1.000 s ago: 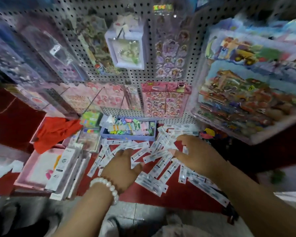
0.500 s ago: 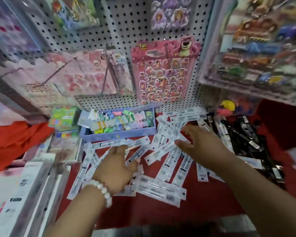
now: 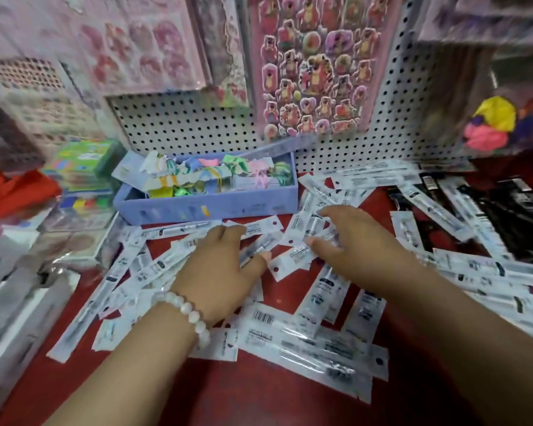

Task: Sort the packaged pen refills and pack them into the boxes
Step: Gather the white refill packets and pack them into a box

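Observation:
Several white packaged pen refills (image 3: 308, 336) lie scattered in a loose heap across the red shelf (image 3: 243, 401). My left hand (image 3: 219, 269), with a white bead bracelet on its wrist, rests palm down on the packets left of centre, fingers spread over them. My right hand (image 3: 348, 241) lies on the packets to the right, thumb and fingers touching a packet (image 3: 302, 229); the blur hides whether it pinches it. White boxes (image 3: 10, 296) stand at the left edge.
A lilac box (image 3: 210, 207) full of colourful small items sits behind the heap against the pegboard wall (image 3: 191, 121). Sticker sheets hang above. Black packaged pens (image 3: 505, 210) lie at right. A red cloth (image 3: 16, 192) and green packs (image 3: 83, 164) are at left.
The camera has tipped down and come closer to the shelf. Both hands have stayed on the heap of packets, drawing slightly nearer each other.

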